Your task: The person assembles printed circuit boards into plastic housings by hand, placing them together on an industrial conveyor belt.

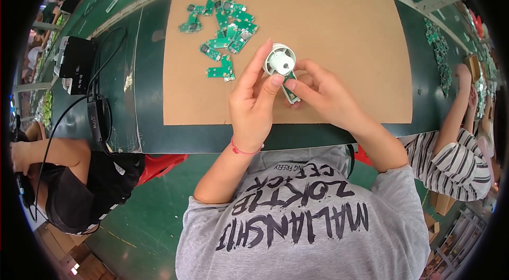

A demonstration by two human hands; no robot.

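Note:
Between my two hands, above the near part of the cardboard sheet, is a small white fan housing (280,59) with a round ringed head and a narrow open handle. A green circuit board (289,80) lies in the handle. My left hand (255,92) grips the housing from the left, its thumb at the base of the round head. My right hand (324,92) holds the handle from the right, thumb pressed on the board and fingers behind. Left of my hands, a loose heap of green circuit boards (228,33) lies on the cardboard.
The brown cardboard sheet (344,20) covers the middle of the dark green table (151,41). A black box (77,65) with cables and a black adapter (96,120) stand at left. More green boards (441,60) lie far right. Co-workers sit on both sides, one in a striped top (456,166).

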